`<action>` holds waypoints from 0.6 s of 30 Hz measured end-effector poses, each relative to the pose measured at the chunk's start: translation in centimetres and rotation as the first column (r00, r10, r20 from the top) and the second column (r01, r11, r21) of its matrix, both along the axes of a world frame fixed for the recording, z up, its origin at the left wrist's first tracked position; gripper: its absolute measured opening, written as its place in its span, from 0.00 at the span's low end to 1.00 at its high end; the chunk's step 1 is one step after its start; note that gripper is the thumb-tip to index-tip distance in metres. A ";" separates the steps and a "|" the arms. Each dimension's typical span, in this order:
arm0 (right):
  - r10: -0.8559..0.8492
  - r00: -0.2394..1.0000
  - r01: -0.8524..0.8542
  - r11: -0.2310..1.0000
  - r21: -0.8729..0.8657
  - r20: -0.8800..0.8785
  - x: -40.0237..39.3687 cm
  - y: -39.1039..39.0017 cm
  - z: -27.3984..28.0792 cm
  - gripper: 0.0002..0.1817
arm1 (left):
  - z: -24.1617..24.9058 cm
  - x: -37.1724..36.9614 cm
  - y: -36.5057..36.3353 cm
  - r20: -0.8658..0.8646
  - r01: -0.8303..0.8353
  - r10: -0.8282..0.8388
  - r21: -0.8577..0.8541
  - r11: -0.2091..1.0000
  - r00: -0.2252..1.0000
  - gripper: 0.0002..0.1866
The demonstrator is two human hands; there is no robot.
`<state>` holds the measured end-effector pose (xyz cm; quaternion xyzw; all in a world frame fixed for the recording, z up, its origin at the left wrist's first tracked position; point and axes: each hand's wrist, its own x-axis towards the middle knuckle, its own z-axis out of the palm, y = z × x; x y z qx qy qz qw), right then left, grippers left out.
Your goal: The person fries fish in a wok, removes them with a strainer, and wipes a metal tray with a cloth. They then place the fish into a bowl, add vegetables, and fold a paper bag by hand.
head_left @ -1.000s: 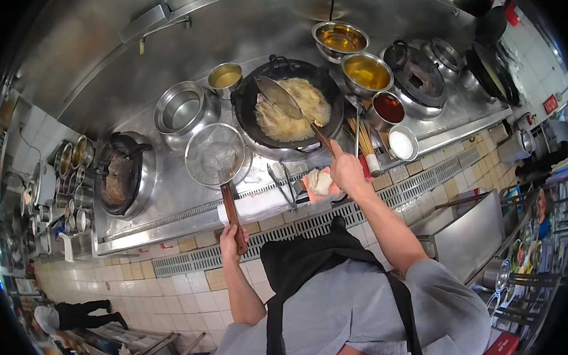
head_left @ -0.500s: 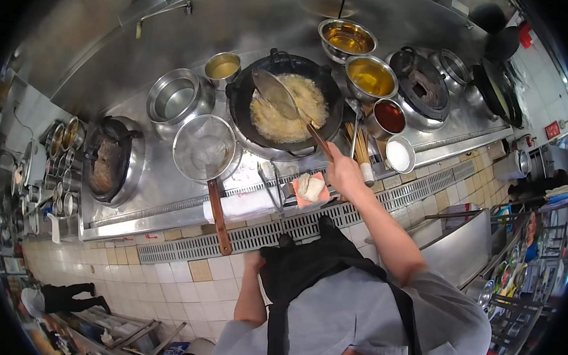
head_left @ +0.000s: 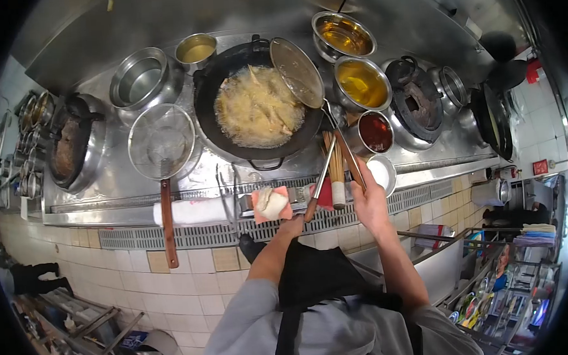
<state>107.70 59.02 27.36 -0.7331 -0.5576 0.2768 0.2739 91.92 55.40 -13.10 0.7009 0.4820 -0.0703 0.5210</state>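
My right hand [head_left: 370, 200] is closed around the wooden handle of a round mesh skimmer [head_left: 296, 74]. The skimmer's head is tilted over the right rim of a black wok [head_left: 214, 133], where pale yellow pieces [head_left: 261, 105] bubble in foaming oil. At the stove's front edge is my left hand [head_left: 291, 227], close to the wooden handle end of a ladle [head_left: 312, 208]; its fingers are hidden, so its grip cannot be made out. A crumpled white cloth on a pink one [head_left: 272, 204] sits just left of it. A bamboo brush [head_left: 336, 171] lies between my hands.
A second strainer [head_left: 161, 142] rests left of the wok, handle overhanging the stove edge. Bowls of yellow oil [head_left: 362, 83], a pot of red liquid [head_left: 375, 132] and a white-filled container [head_left: 381, 173] stand right. Metal tongs [head_left: 227, 193] lie at the front. A person's dark trousers [head_left: 39, 280] show far left.
My right hand has moved the skimmer from over the food to the wok's right rim. My left hand has come from beside the apron to the stove's front edge. The view has shifted right.
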 end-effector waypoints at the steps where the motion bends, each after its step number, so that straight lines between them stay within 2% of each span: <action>1: -0.001 1.000 0.000 1.000 0.017 0.015 0.8 0.1 0.0 0.31 | -0.2 0.7 0.8 -0.010 -0.049 0.048 -0.140 0.989 0.999 0.25; 3: -0.003 0.999 0.000 0.998 0.057 0.044 2.2 0.3 -0.2 0.32 | -1.0 2.1 1.9 -0.019 -0.083 0.081 -0.210 0.974 0.997 0.25; 8: 0.012 0.995 -0.005 0.997 0.081 -0.095 4.3 0.5 -1.7 0.29 | -2.2 4.8 3.3 0.014 -0.044 0.045 -0.046 0.998 0.999 0.25; 18: -0.003 0.987 0.008 1.000 0.025 -0.162 5.8 1.3 -2.5 0.29 | -2.9 5.6 3.5 0.031 -0.083 0.083 0.023 0.996 0.996 0.25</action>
